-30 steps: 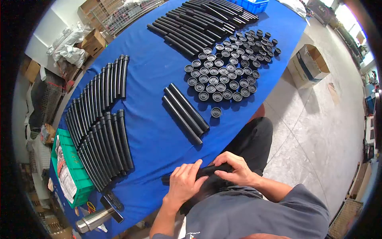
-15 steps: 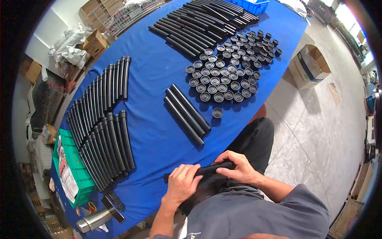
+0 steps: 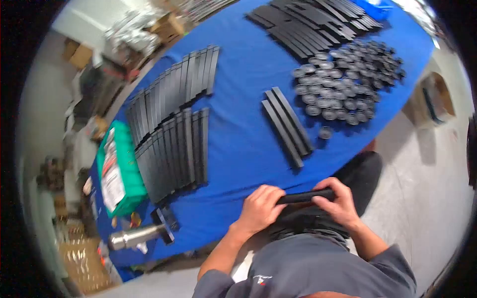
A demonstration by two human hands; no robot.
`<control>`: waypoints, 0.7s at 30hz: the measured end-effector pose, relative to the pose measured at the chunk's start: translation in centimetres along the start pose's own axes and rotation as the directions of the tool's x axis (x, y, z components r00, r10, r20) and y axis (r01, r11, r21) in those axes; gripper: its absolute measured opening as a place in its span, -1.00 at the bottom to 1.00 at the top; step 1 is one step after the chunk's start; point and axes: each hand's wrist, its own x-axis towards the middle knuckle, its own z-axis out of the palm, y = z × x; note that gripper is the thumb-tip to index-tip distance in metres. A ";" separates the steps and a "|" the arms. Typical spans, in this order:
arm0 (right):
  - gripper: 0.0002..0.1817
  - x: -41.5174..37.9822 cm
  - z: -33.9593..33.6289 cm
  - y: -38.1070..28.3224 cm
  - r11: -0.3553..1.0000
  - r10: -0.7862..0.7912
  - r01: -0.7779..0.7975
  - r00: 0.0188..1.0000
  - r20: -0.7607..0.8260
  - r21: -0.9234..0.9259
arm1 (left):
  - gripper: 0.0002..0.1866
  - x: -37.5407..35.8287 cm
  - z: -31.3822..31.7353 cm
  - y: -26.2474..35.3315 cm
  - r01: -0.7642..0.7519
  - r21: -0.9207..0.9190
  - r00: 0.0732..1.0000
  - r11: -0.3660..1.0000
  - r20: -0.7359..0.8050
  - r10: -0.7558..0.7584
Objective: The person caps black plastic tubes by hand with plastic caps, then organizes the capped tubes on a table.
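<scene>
A black tube [image 3: 300, 197] lies across my lap, held between both hands close to the table's front edge. My left hand [image 3: 260, 208] is wrapped round its left end and covers it. At the other end, my right hand [image 3: 339, 202] grips the tube with the thumb in front and the fingers over the top. Just beyond, three loose black tubes [image 3: 287, 128] rest side by side on the blue cloth [image 3: 238, 134]. One single round black cap [image 3: 324, 132] sits to their right, below a large cluster of similar caps [image 3: 334, 89].
Two rows of black tubes [image 3: 171, 156] fan out at the left. More tubes [image 3: 303, 27] and a blue bin [image 3: 376, 9] are at the back. A green crate [image 3: 130, 186], a steel bottle [image 3: 136, 237] and a dark flat object [image 3: 163, 224] stand front left. A cardboard box [image 3: 430, 104] is on the floor.
My left hand has shifted to the left end of the tube, which stuck out past it before. The view has turned, so the table's contents appear further right and are blurred.
</scene>
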 end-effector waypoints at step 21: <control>-0.62 4.8 -3.9 1.5 0.986 0.084 -0.047 0.968 -0.235 0.161 | -0.60 1.4 -4.2 -2.5 0.125 0.056 0.959 0.991 -0.263 -0.106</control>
